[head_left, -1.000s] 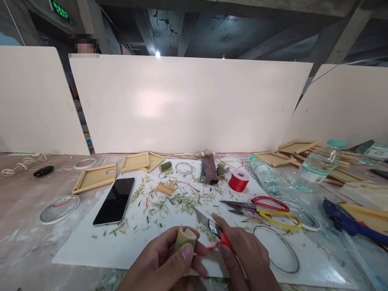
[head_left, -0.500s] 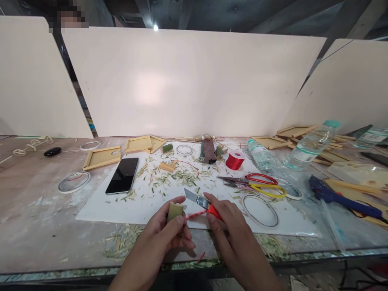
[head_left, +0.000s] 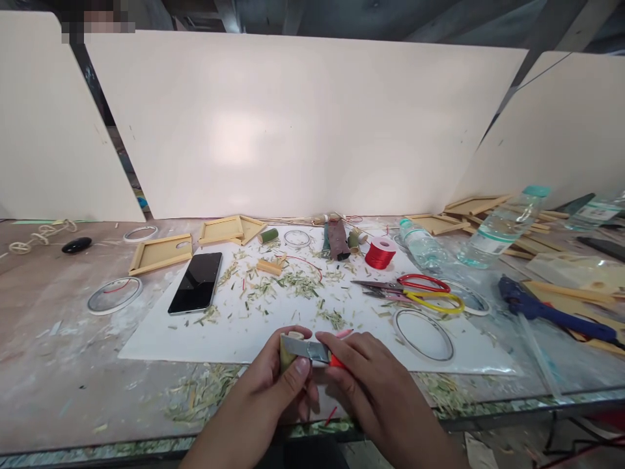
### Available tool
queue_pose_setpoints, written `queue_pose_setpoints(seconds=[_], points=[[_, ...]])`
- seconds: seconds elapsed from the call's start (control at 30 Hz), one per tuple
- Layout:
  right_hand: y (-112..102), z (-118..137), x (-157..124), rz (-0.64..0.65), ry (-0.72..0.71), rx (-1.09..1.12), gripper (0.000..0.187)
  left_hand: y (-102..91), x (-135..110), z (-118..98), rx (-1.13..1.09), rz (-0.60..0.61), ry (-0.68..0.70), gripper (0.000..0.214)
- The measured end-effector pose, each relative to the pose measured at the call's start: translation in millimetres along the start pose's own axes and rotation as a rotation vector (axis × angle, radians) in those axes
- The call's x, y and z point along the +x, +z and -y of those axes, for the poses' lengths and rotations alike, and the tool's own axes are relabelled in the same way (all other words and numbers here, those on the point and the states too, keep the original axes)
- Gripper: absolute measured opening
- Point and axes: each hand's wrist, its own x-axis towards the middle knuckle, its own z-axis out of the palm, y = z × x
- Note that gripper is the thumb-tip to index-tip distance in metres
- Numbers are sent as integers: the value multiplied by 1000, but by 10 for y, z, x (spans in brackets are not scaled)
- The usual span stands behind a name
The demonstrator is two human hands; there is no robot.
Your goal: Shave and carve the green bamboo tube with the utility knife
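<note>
Near the table's front edge my left hand (head_left: 273, 378) is closed round a short green bamboo piece (head_left: 287, 357), its pale cut end facing up. My right hand (head_left: 364, 371) grips the red handle of a utility knife (head_left: 312, 350). The blade points left and lies across the upper part of the bamboo, by my left thumb. Whether the edge bites into the bamboo I cannot tell. Beneath both hands is a white sheet (head_left: 229, 339) strewn with green bamboo shavings (head_left: 303, 283).
Beyond my hands lie a phone (head_left: 196, 283), a red thread spool (head_left: 380, 253), and scissors (head_left: 430, 293) with red and yellow handles. Wire rings (head_left: 424, 334) lie about. Plastic bottles (head_left: 508, 228) and a blue glue gun (head_left: 551, 316) are on the right. A white panel (head_left: 303, 130) stands behind.
The knife has swung left and down, so its blade now crosses the bamboo piece. My left hand has turned the piece slightly and moved a little to the right.
</note>
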Motion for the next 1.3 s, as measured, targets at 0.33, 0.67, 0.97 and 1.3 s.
queue_pose_setpoints(seconds=[0.33, 0.67, 0.97, 1.3], points=[[-57, 12, 1, 178, -22, 0, 43, 89, -8, -61, -200, -54, -62, 51], [-16, 23, -30, 96, -103, -152, 51, 107, 30, -1, 47, -100, 73, 38], [81, -5, -73, -157, 144, -208, 40, 144, 91, 22, 344, -356, 51, 50], [-29, -24, -98, 5, 37, -27, 40, 33, 82, 34, 49, -86, 7, 51]])
